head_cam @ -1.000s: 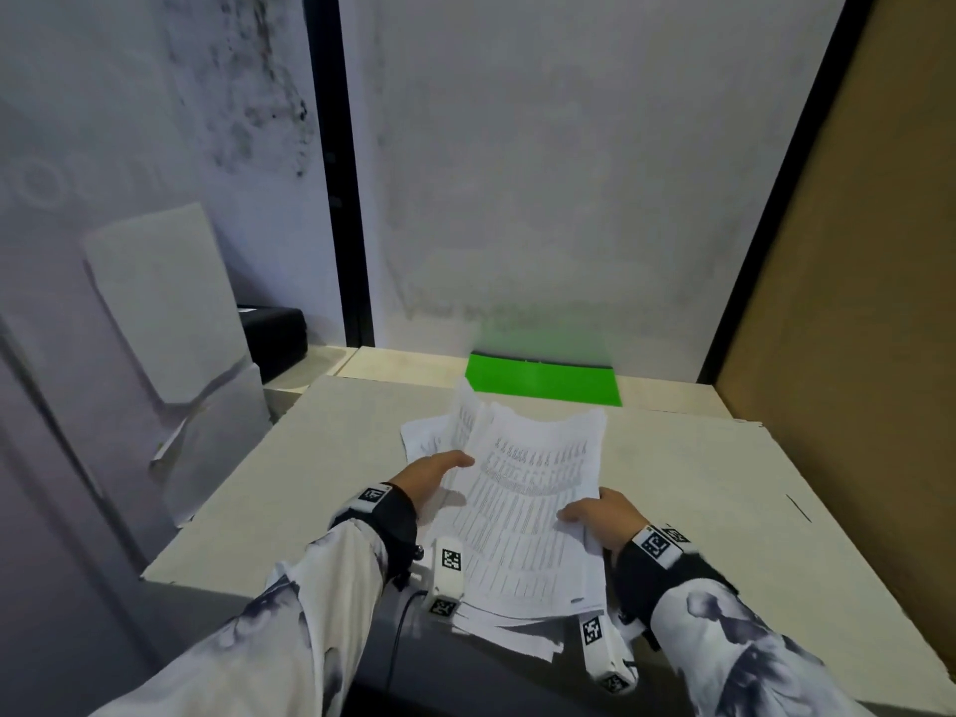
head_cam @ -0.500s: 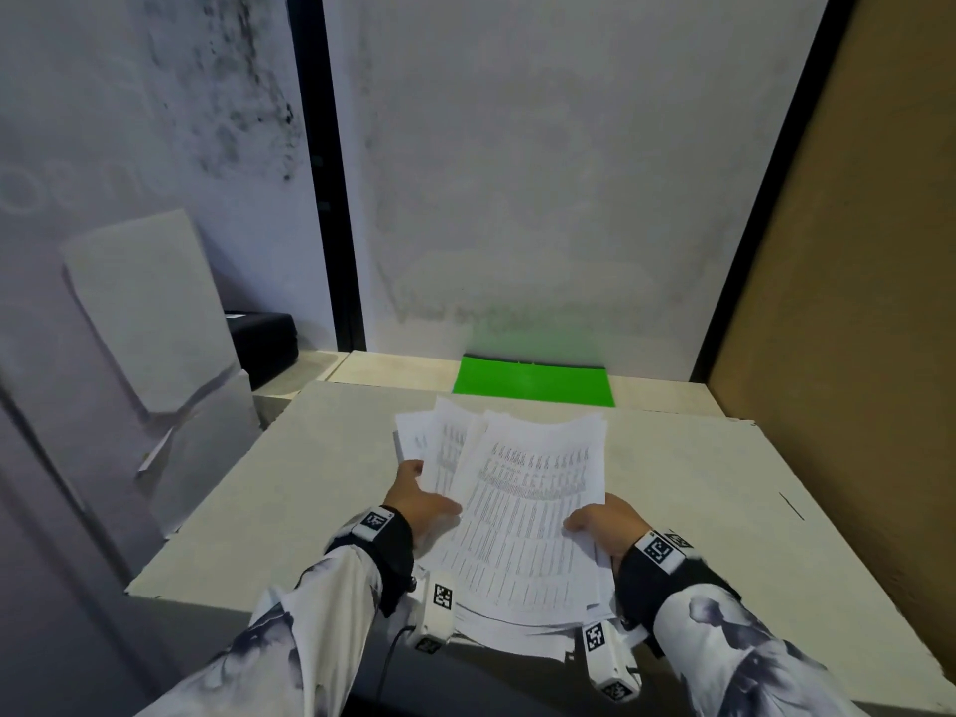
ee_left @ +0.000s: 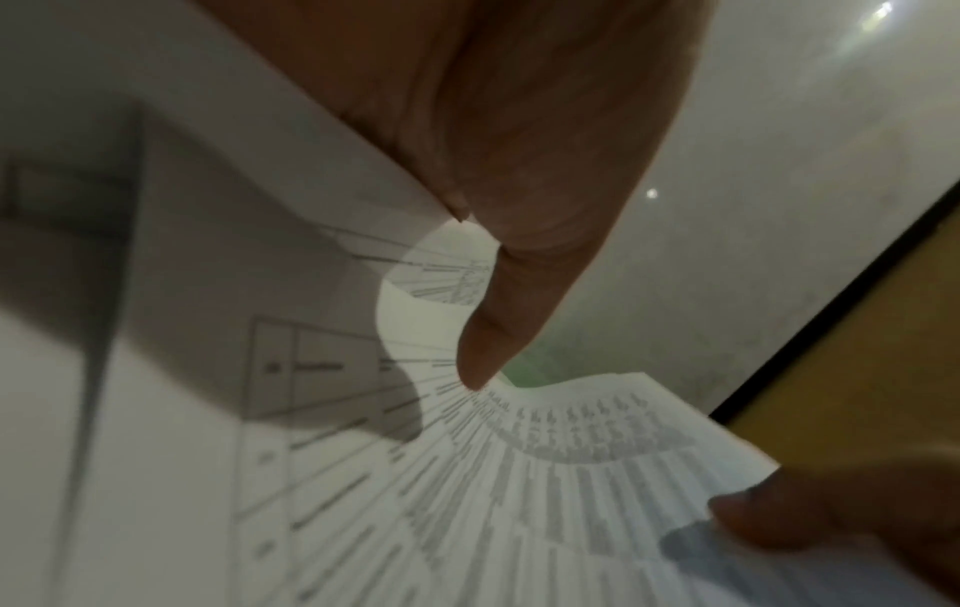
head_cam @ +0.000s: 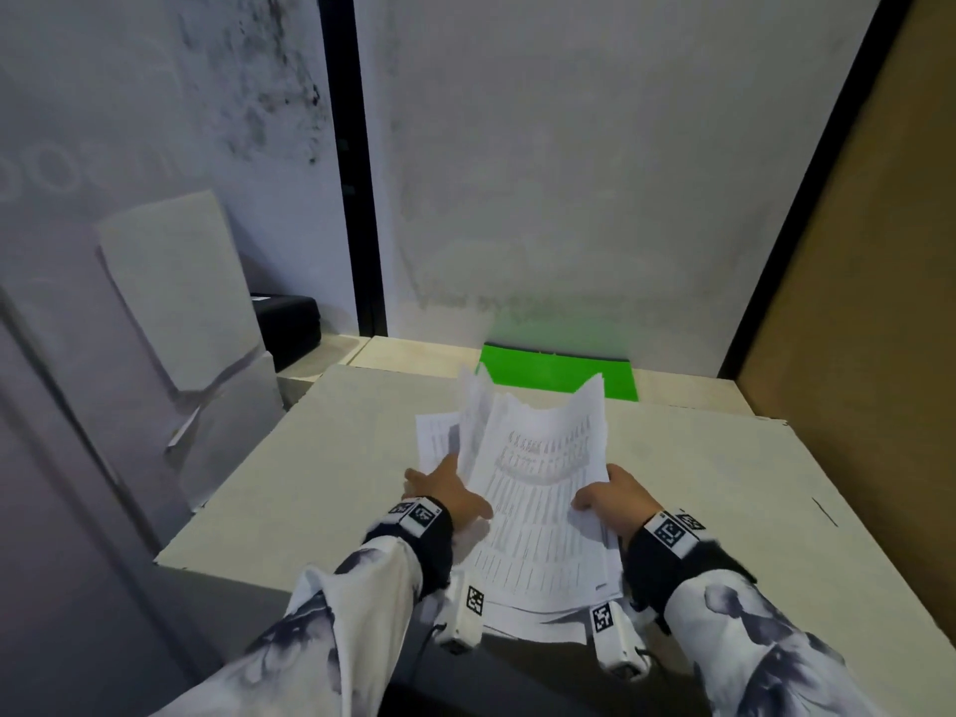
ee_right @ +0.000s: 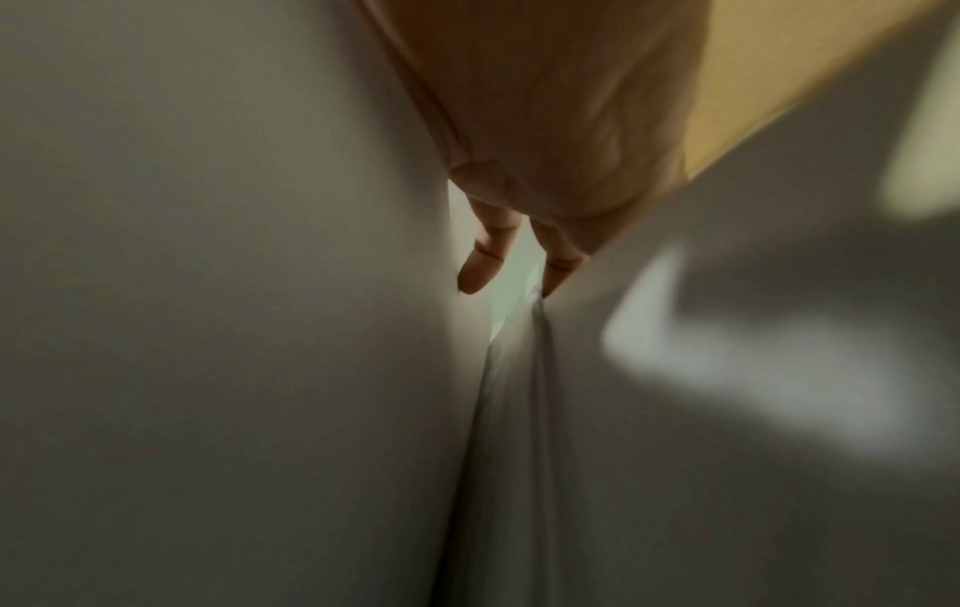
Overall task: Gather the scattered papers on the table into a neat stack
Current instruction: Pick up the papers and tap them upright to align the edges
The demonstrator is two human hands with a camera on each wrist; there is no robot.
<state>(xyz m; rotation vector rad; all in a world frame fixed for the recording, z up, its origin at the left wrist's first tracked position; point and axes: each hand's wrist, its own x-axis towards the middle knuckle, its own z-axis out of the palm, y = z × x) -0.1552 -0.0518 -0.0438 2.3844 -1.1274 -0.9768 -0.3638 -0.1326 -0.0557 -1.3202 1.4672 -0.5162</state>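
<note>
A loose stack of white printed papers (head_cam: 543, 504) lies near the front of the beige table (head_cam: 734, 483). Its far end bows up off the surface. My left hand (head_cam: 445, 491) holds the stack's left edge, thumb on top of the printed sheet (ee_left: 545, 472), and a lower sheet (head_cam: 434, 432) sticks out to the left past the fingers. My right hand (head_cam: 618, 494) grips the right edge, thumb on top. In the right wrist view its fingers (ee_right: 478, 271) reach in between blurred sheets. The near ends of the sheets are uneven and overhang the table's front edge.
A bright green sheet (head_cam: 558, 372) lies flat behind the papers against the back wall. A black case (head_cam: 289, 323) sits at the back left beside leaning grey boards (head_cam: 170, 302). A brown panel (head_cam: 853, 354) walls off the right side.
The papers' far end has lifted and curved upward between my hands. My left hand has slid from the top sheet to the stack's left edge.
</note>
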